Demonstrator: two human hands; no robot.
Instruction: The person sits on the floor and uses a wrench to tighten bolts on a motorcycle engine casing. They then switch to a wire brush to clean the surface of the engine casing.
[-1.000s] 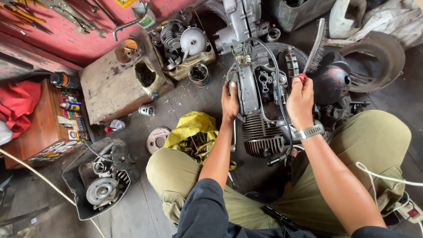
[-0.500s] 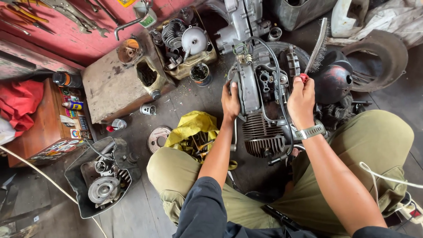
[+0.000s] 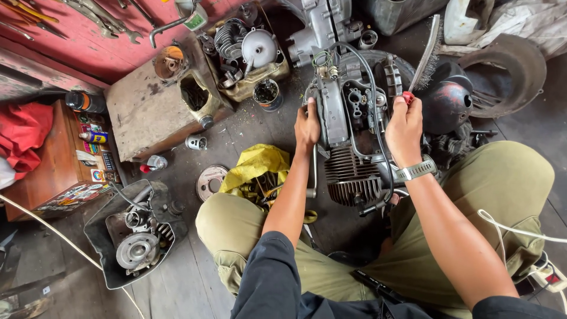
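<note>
A grey finned engine stands on the floor between my knees. My left hand grips its left side, fingers wrapped on the casing edge. My right hand, with a watch on the wrist, is shut on the red handle of a wire brush whose bristled head points up and away over the engine's right side. A black cable loops over the engine top.
A yellow cloth with small parts lies by my left knee. A black tray of engine parts sits at lower left. A dirty tan box, a small can, a disc and a dark round cover surround the engine.
Both hands keep their hold; the view has shifted slightly, and the brush and engine look unmoved.
</note>
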